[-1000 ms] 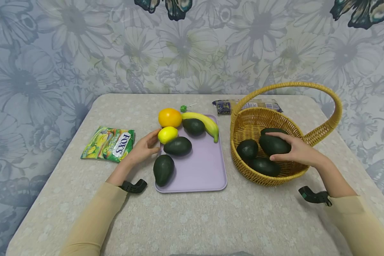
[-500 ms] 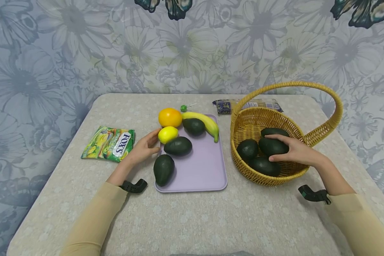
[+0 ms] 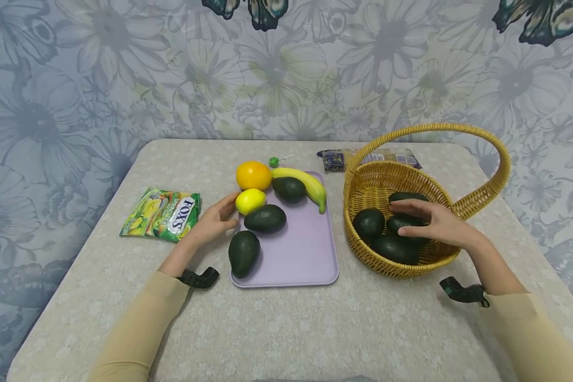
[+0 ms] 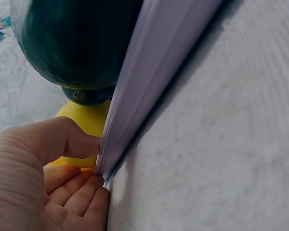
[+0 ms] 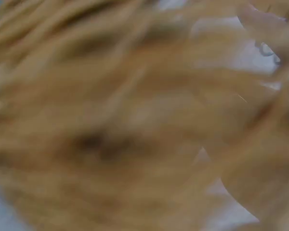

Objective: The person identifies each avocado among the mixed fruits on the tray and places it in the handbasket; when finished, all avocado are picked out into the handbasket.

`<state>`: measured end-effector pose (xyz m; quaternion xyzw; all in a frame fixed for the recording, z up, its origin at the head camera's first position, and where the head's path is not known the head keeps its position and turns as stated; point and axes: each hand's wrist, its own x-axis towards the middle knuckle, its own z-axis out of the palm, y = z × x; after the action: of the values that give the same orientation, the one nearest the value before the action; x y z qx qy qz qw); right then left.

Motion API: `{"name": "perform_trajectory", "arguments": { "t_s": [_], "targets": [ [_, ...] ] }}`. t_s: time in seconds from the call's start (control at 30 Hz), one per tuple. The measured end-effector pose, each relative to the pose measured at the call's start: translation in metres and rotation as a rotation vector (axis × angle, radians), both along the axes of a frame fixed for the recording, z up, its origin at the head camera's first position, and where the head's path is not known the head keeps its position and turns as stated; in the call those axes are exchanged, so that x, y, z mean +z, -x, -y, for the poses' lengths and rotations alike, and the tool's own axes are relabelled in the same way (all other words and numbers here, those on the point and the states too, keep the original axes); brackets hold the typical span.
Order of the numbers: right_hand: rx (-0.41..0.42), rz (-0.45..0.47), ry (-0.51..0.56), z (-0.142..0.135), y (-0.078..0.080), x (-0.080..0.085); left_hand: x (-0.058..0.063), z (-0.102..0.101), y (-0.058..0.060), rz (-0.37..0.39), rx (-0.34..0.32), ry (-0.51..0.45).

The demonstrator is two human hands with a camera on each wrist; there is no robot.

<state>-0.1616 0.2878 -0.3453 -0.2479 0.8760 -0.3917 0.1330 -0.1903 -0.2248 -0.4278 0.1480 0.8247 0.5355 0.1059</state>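
My left hand [image 3: 215,220] rests at the left edge of the lilac tray [image 3: 310,254], thumb and fingers spread along its rim. In the left wrist view the thumb [image 4: 74,139] touches that rim, with a lemon [image 4: 89,120] just behind it. The right hand [image 3: 441,225] is inside the wicker basket [image 3: 398,270], fingers and thumb spread over a dark green avocado [image 3: 403,223]. Other avocados [image 3: 369,223] lie around that one in the basket. On the tray are avocados [image 3: 266,218], a yellow banana [image 3: 307,183] and an orange fruit [image 3: 253,175]. The right wrist view shows only blurred wicker [image 5: 111,120].
A green FOX'S candy bag [image 3: 162,214] lies left of the tray. Behind the tray is a small green lollipop [image 3: 274,162]. A long packet [image 3: 334,159] lies behind the basket, whose tall handle [image 3: 439,127] arches over its right side.
The avocado under my right hand has sunk lower in the basket, and the fingers have loosened and come away from its sides. My left hand has not moved.
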Motion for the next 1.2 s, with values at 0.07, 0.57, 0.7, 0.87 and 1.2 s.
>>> {"name": "perform_trajectory", "arguments": {
  "t_s": [0.07, 0.57, 0.7, 0.87, 1.2],
  "targets": [
    [0.019, -0.053, 0.078, 0.009, -0.006, 0.01, 0.0, 0.0, 0.0, -0.008, -0.005, 0.001],
    [0.298, -0.293, 0.633, 0.16, -0.017, 0.035, 0.004, 0.001, 0.0, -0.004, 0.001, 0.008],
    [0.27, -0.18, 0.71, 0.201, -0.004, 0.014, 0.003, 0.0, 0.0, -0.008, -0.004, 0.009],
    [0.189, -0.119, 0.656, 0.236, -0.001, 0.005, 0.002, 0.0, -0.001, -0.018, 0.0, 0.025],
    [0.066, -0.022, 0.508, 0.254, 0.015, -0.011, 0.004, -0.003, -0.001, 0.014, -0.006, 0.015]
  ]
}}
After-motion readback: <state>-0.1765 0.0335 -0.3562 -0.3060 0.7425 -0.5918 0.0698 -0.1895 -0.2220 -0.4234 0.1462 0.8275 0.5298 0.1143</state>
